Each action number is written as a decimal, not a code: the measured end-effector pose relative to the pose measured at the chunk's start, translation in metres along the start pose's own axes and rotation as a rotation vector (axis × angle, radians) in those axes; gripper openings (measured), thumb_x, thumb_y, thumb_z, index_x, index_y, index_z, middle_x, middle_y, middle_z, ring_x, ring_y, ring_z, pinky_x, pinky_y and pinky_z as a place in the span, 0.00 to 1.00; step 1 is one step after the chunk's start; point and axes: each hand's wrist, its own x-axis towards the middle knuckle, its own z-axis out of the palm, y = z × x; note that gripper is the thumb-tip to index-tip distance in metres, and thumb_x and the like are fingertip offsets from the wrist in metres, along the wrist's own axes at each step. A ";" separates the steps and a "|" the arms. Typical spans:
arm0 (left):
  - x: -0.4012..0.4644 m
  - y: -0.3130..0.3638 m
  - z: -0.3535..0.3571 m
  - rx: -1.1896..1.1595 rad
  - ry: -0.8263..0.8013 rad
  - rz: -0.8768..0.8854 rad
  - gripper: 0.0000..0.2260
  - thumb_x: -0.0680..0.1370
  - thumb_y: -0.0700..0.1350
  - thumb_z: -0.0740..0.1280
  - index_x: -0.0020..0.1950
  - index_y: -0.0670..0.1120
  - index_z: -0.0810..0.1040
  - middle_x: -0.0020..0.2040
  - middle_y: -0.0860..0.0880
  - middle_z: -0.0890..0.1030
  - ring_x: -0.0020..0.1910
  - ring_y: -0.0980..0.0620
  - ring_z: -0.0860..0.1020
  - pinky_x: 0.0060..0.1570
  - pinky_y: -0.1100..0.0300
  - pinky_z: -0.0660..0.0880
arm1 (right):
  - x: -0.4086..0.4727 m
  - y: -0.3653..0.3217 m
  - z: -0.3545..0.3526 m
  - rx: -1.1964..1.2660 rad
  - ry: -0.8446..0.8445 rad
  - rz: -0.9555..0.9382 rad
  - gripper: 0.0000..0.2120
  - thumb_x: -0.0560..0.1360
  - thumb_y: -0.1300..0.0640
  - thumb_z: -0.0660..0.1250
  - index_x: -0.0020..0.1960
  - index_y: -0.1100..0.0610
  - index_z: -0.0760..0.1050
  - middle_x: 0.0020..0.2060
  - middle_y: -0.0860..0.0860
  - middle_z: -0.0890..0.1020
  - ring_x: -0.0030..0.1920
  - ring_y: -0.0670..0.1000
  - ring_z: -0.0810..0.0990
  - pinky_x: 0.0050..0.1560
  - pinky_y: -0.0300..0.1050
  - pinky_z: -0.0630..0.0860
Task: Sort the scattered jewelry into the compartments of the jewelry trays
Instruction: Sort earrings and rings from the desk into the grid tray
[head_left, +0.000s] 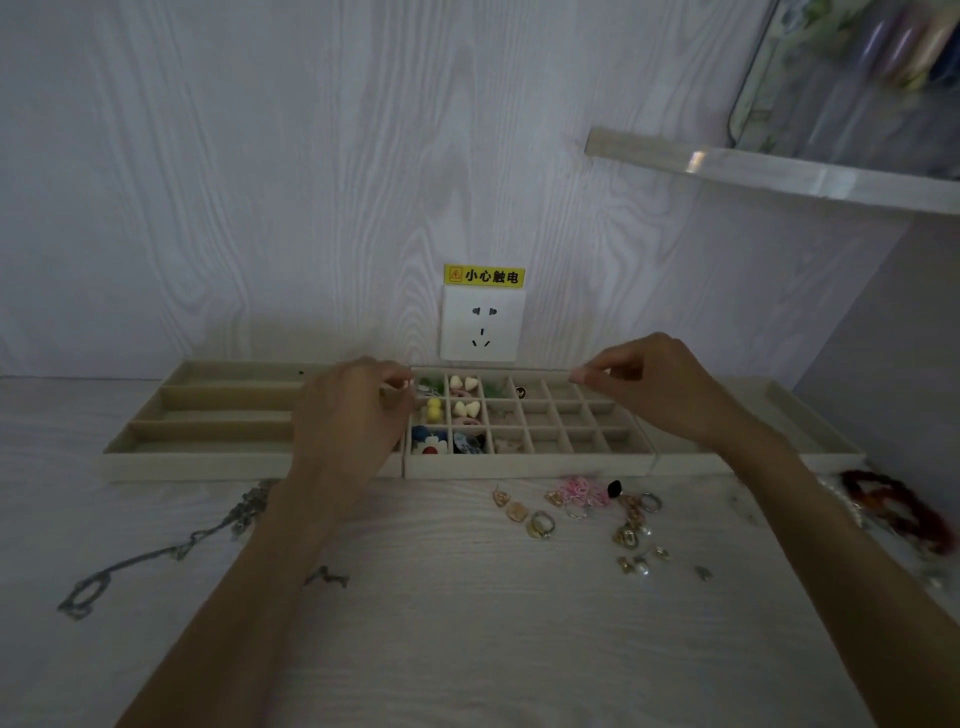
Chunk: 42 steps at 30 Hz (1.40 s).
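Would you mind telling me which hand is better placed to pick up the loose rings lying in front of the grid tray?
The right hand. The rings lie on the table, nearer its side; the left hand hovers near the grid tray's left edge, fingers curled.

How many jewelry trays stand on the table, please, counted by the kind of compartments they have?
Tray with long slots: 1
Tray with small square compartments: 1
Tray at the right end, inside mostly hidden by the arm: 1
Total: 3
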 end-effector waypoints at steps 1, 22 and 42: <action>-0.001 0.006 -0.001 -0.017 0.054 0.063 0.07 0.75 0.45 0.69 0.51 0.49 0.83 0.44 0.49 0.84 0.40 0.50 0.79 0.40 0.58 0.74 | -0.013 0.000 -0.005 0.055 -0.002 -0.004 0.06 0.72 0.50 0.70 0.44 0.50 0.84 0.29 0.50 0.81 0.26 0.40 0.70 0.32 0.31 0.68; -0.035 0.042 0.004 -0.071 -0.488 0.352 0.08 0.72 0.57 0.69 0.50 0.61 0.82 0.45 0.65 0.81 0.42 0.67 0.77 0.45 0.64 0.75 | -0.071 0.037 0.022 0.199 -0.108 -0.056 0.05 0.71 0.54 0.72 0.46 0.49 0.84 0.32 0.47 0.83 0.30 0.41 0.74 0.33 0.30 0.67; -0.037 0.042 0.008 -0.066 -0.605 0.403 0.09 0.74 0.60 0.65 0.48 0.60 0.82 0.46 0.64 0.80 0.45 0.66 0.76 0.42 0.69 0.72 | -0.050 0.033 0.013 0.071 -0.192 -0.034 0.06 0.70 0.53 0.72 0.46 0.46 0.83 0.36 0.42 0.84 0.35 0.43 0.79 0.38 0.35 0.76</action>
